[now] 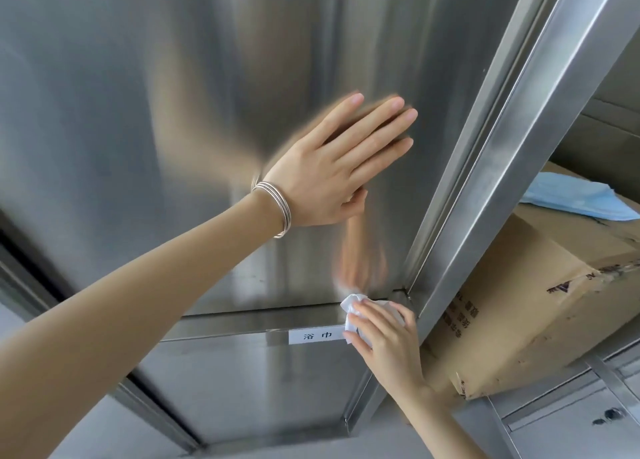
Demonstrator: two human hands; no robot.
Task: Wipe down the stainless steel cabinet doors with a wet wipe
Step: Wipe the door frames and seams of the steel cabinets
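**Wipe at the door's lower corner**

My left grip [322, 181] lay flat against the stainless steel cabinet door [173, 95], fingers straight and holding nothing, with silver bangles [277, 202] at the wrist. My right grip [384, 341] held the bunched white wet wipe [353, 306], thumb beneath and fingers over it. It pressed the wipe to the door's bottom edge near the right-hand frame, just above a white label [317, 336]. To the right, a cardboard box [519, 303] sat on an open shelf with a blue cloth [581, 199] on top.
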